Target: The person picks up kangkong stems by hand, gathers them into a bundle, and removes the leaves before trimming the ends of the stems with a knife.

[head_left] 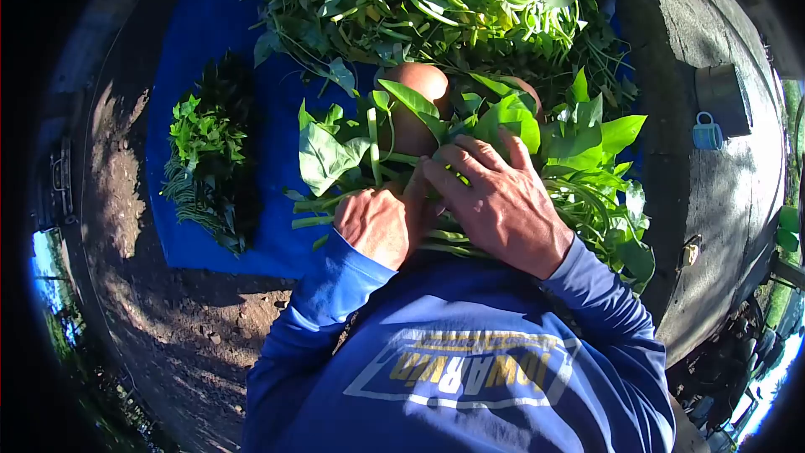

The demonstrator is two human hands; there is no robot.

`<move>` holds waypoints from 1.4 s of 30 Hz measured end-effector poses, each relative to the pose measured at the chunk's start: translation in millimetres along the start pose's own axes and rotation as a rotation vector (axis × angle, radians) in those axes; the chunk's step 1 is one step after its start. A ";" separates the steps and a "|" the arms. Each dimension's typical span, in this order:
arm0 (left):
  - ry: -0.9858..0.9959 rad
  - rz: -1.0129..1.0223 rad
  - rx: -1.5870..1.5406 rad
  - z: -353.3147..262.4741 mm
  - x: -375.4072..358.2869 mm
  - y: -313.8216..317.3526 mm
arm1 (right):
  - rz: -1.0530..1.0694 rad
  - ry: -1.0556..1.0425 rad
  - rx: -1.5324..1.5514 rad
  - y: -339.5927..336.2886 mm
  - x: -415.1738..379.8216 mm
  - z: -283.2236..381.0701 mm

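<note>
Across my lap lies a bunch of leafy green stems (pixel 587 189), with broad leaves and pale cut stalks. My left hand (pixel 377 222) is closed at the stems, its fingertips hidden under the other hand. My right hand (pixel 499 201) rests over the same bunch, with fingers curled onto the leaves and the thumb side close to my left hand. A bare knee (pixel 419 84) shows just beyond the leaves. Farther ahead, a large heap of loose green stems (pixel 436 0) lies on a blue sheet (pixel 197 25).
A smaller pile of greens (pixel 205 147) sits on the blue sheet to the left. Bare soil (pixel 193 310) borders the sheet. On the right, a light blue mug (pixel 707 132) stands beside a dark box (pixel 723 99) on a wooden plank surface (pixel 713 193).
</note>
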State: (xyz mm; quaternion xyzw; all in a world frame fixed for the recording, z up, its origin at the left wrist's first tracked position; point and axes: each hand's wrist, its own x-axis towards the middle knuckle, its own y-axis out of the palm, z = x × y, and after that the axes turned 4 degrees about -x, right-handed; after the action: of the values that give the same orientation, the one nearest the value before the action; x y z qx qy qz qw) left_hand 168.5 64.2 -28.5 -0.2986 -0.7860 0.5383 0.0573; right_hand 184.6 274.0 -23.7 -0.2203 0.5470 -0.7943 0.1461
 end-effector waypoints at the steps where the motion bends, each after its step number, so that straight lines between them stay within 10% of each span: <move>1: -0.107 0.089 0.013 -3.8 -0.4 -11.6 | 0.017 -0.017 -0.054 1.3 -4.7 -7.8; 4: 0.000 -0.283 -0.441 2.4 7.5 -2.4 | 0.079 0.032 -0.034 2.3 -10.8 -5.4; 7: 0.180 -0.529 -0.241 3.0 21.0 4.4 | 0.050 0.045 0.008 6.8 -4.7 -7.8; 14: 0.094 -0.214 0.195 7.2 19.5 5.4 | 0.148 0.098 -0.004 4.7 11.0 -23.6; 25: 0.147 -0.297 -0.327 -17.6 68.1 -4.9 | 0.041 0.254 0.008 2.0 -42.0 -5.6; 29: -0.072 0.458 0.128 -32.5 141.0 19.4 | -0.023 0.233 0.019 -0.7 -50.1 -2.2; 35: -0.184 1.128 -1.110 7.4 147.2 56.6 | -0.185 0.410 0.190 16.9 -52.7 -22.4; 39: 0.475 0.772 -0.777 -4.1 133.8 54.2 | 0.001 0.606 0.773 17.0 -45.9 -68.2; 40: 0.092 1.010 -0.451 -21.4 137.5 25.5 | -0.157 0.686 1.090 2.2 -43.4 -68.0; 42: 0.019 0.984 -0.705 -11.6 132.3 36.2 | -0.407 0.671 1.126 -6.5 -51.4 -72.9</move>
State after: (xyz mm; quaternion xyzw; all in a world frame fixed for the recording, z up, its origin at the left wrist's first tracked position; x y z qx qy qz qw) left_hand 80.1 152.6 -86.1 -0.6330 -0.6860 0.2058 -0.2939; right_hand 191.7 359.4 -49.6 0.0487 0.0142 -0.9945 -0.0914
